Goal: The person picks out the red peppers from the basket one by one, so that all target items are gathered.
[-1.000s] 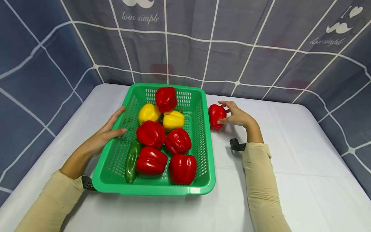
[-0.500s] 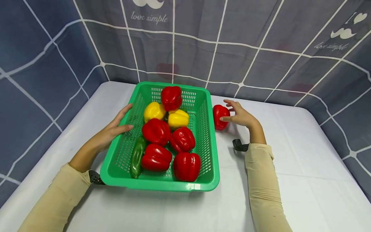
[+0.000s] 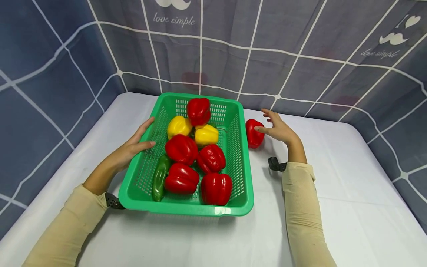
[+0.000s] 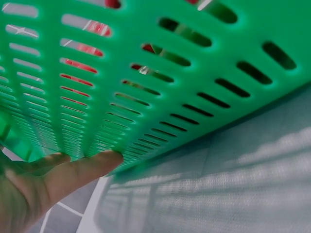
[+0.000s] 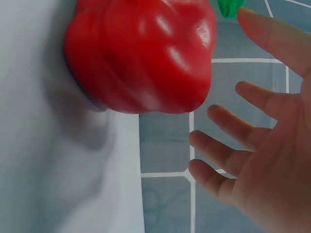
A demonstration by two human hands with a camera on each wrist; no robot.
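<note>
A green plastic basket (image 3: 247,167) holds several red bell peppers (image 3: 181,149), two yellow bell peppers (image 3: 206,135) and a long green cucumber-like vegetable (image 3: 161,178) along its left side. My left hand (image 3: 128,150) rests at the basket's left side, thumb and fingers extended; the left wrist view shows the fingers against the slotted outer wall. Outside the basket, by its right wall, a lone red bell pepper (image 3: 254,133) sits on the white surface. Just right of it is my right hand (image 3: 280,129), fingers spread and apart from the pepper (image 5: 146,53) in the right wrist view.
A white cloth (image 3: 340,178) covers the table. Grey-blue curtains (image 3: 227,48) with white grid lines stand behind it and on both sides. A black wrist device (image 3: 275,164) sits at my right wrist.
My right hand has drawn back from the lone red pepper, its fingers spreading wider. The whole head view has shifted slightly, while my left hand keeps its place at the basket.
</note>
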